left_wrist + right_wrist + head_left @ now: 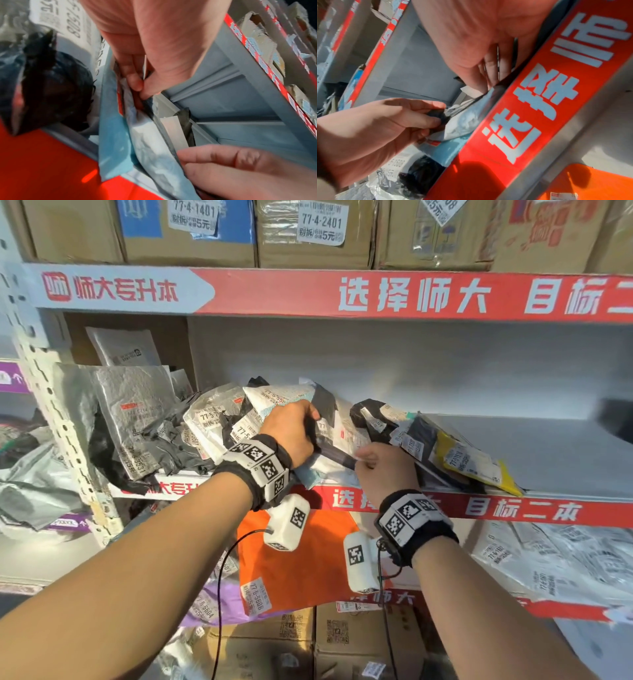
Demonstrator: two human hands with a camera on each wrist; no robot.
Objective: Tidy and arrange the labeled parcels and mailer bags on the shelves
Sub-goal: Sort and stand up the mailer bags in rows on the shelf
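Observation:
A heap of labeled mailer bags lies on the middle shelf (513, 510). My left hand (313, 422) reaches into the heap and pinches the top edge of a crumpled white mailer (323, 469); the left wrist view shows thumb and fingers (135, 82) closed on the white mailer (149, 142). My right hand (368, 462) holds the same mailer's lower end at the shelf front, thumb on top. A pale blue mailer (113, 135) lies against it. In the right wrist view my right fingers (491, 73) slide behind the red shelf strip (539, 108), and my left hand (428, 119) grips the bag.
Grey mailers (137, 412) lean at the left by the upright post. Black (421, 436) and yellow (479, 463) mailers lie right of my hands; the grey shelf board (555, 450) runs on past them. Cardboard boxes (308, 234) sit above, an orange mailer (301, 553) below.

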